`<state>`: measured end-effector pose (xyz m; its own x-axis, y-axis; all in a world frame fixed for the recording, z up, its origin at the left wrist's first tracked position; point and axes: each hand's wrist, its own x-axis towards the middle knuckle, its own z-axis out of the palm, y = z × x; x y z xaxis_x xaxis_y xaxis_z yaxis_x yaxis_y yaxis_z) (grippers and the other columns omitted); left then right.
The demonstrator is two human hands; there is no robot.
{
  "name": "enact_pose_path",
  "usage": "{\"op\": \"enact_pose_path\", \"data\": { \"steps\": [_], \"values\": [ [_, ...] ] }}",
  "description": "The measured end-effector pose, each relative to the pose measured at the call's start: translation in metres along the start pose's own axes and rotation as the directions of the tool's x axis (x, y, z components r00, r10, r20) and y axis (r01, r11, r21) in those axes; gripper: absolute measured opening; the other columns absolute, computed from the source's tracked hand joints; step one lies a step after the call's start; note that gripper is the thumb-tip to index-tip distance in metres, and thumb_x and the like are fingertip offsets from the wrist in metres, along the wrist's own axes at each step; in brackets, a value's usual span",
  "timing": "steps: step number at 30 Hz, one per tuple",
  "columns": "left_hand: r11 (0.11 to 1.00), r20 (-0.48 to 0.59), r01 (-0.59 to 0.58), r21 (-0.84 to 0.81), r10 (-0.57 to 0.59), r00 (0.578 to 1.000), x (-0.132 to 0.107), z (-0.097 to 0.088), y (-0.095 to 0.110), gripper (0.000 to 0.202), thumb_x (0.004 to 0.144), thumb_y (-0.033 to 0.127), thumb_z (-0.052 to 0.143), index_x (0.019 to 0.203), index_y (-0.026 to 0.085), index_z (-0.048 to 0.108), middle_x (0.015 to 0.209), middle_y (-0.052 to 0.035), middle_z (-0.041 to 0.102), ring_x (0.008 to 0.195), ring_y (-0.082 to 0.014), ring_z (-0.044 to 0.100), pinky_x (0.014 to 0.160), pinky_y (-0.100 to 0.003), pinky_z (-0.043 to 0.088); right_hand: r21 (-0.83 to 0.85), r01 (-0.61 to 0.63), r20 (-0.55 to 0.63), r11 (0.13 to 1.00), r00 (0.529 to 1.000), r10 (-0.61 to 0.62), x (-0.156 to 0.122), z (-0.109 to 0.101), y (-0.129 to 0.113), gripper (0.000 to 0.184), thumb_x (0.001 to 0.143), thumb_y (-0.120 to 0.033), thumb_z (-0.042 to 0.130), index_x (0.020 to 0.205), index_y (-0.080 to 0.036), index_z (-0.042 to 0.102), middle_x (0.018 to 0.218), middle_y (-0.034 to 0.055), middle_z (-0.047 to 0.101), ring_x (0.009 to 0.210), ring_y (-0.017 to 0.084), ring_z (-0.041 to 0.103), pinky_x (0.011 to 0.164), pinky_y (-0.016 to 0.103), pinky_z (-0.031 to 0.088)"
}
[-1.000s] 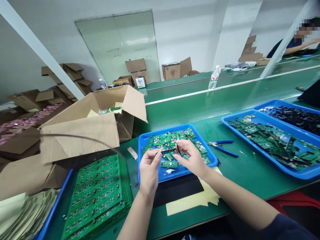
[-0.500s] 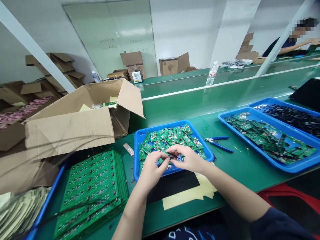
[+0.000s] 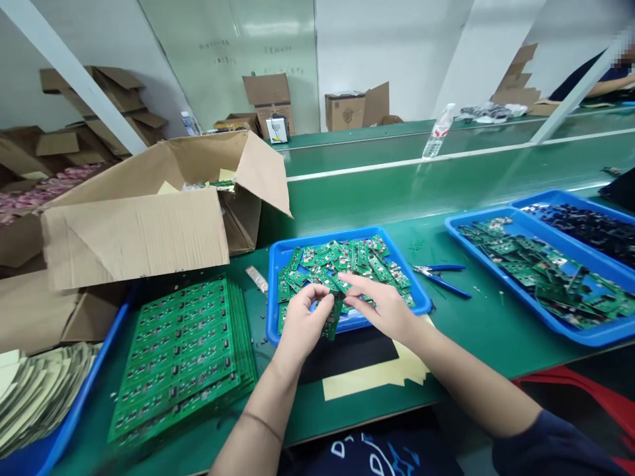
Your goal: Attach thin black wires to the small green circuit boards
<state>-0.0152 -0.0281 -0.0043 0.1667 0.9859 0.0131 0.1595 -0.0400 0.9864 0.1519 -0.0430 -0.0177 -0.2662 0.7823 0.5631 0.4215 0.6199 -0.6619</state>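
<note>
My left hand (image 3: 305, 324) is closed in a pinch on a small green circuit board (image 3: 331, 319), held upright over the near edge of a blue tray (image 3: 278, 311). My right hand (image 3: 381, 307) rests just right of it, fingers extended toward the same board and touching its top. The tray holds several small green boards (image 3: 347, 261). A black mat (image 3: 347, 354) on yellow paper lies below my hands.
A stack of large green board panels (image 3: 183, 354) lies at the left beside an open cardboard box (image 3: 149, 218). Blue-handled cutters (image 3: 439, 274) lie right of the tray. Two more blue trays (image 3: 540, 277) stand at the right. A water bottle (image 3: 434, 139) stands on the far belt. A person sits far right.
My hands have lowered from above the tray's middle to its near edge. The board between them has turned from level to upright.
</note>
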Motion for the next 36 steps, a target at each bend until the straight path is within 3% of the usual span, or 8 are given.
{"op": "enact_pose_path", "data": {
  "steps": [5, 7, 12, 18, 25, 36],
  "values": [
    [1.000, -0.076, -0.012, 0.009, 0.012, 0.997, 0.000, 0.001, 0.001, 0.014, 0.068, 0.029, 0.060, 0.064, 0.017, 0.055, 0.059, 0.0025, 0.054, 0.057, -0.0104, 0.050, 0.055, -0.021, 0.042, -0.033, -0.051, -0.043, 0.998, 0.998, 0.050, 0.000, -0.001, -0.003, 0.014, 0.087, -0.023, 0.050, 0.083, -0.019, 0.062, 0.076, 0.0043, 0.069, 0.067, 0.015, 0.065, 0.065, 0.027, 0.054],
    [0.999, -0.092, -0.026, 0.044, 0.030, 0.995, -0.001, 0.001, 0.002, 0.014, 0.068, 0.029, 0.059, 0.063, 0.017, 0.055, 0.060, 0.0023, 0.054, 0.059, -0.0109, 0.051, 0.057, -0.021, 0.041, -0.033, -0.039, -0.057, 0.999, 0.998, 0.037, 0.000, 0.000, -0.004, 0.012, 0.087, -0.022, 0.050, 0.083, -0.019, 0.061, 0.075, 0.0043, 0.069, 0.066, 0.015, 0.065, 0.064, 0.027, 0.054],
    [0.991, -0.104, -0.070, 0.115, 0.082, 0.991, -0.003, 0.004, 0.006, 0.013, 0.069, 0.027, 0.056, 0.061, 0.018, 0.053, 0.058, 0.0026, 0.054, 0.057, -0.0114, 0.052, 0.055, -0.021, 0.042, 0.014, -0.022, -0.040, 1.000, 0.999, 0.023, -0.002, 0.005, -0.005, 0.017, 0.087, -0.021, 0.049, 0.103, -0.018, 0.057, 0.076, 0.0033, 0.070, 0.067, 0.015, 0.067, 0.064, 0.026, 0.054],
    [0.976, -0.139, -0.087, 0.200, 0.116, 0.983, -0.007, 0.007, 0.010, 0.014, 0.068, 0.027, 0.055, 0.057, 0.018, 0.052, 0.057, 0.0029, 0.053, 0.055, -0.0113, 0.052, 0.053, -0.021, 0.042, -0.075, 0.012, -0.052, 0.997, 0.999, -0.016, -0.002, 0.007, -0.005, 0.013, 0.087, -0.020, 0.050, 0.082, -0.019, 0.061, 0.075, 0.0033, 0.069, 0.063, 0.013, 0.065, 0.062, 0.023, 0.051],
    [0.980, -0.119, -0.053, 0.192, 0.077, 0.990, -0.008, 0.010, 0.014, 0.015, 0.066, 0.030, 0.053, 0.056, 0.019, 0.051, 0.054, 0.0032, 0.053, 0.050, -0.0116, 0.051, 0.049, -0.022, 0.042, -0.128, 0.031, -0.104, 0.991, 0.994, -0.045, -0.002, 0.010, -0.004, 0.011, 0.086, -0.019, 0.051, 0.079, -0.017, 0.060, 0.064, 0.0007, 0.065, 0.053, 0.010, 0.059, 0.054, 0.020, 0.047],
    [0.981, -0.093, -0.078, 0.180, 0.095, 0.991, -0.009, 0.010, 0.005, 0.014, 0.071, 0.029, 0.054, 0.061, 0.017, 0.055, 0.059, 0.0020, 0.056, 0.059, -0.0127, 0.053, 0.060, -0.024, 0.042, -0.141, 0.010, -0.189, 0.990, 0.981, -0.037, 0.000, 0.011, -0.008, 0.010, 0.085, -0.019, 0.051, 0.077, -0.018, 0.058, 0.062, 0.0000, 0.065, 0.051, 0.010, 0.060, 0.052, 0.019, 0.048]
  ]
}}
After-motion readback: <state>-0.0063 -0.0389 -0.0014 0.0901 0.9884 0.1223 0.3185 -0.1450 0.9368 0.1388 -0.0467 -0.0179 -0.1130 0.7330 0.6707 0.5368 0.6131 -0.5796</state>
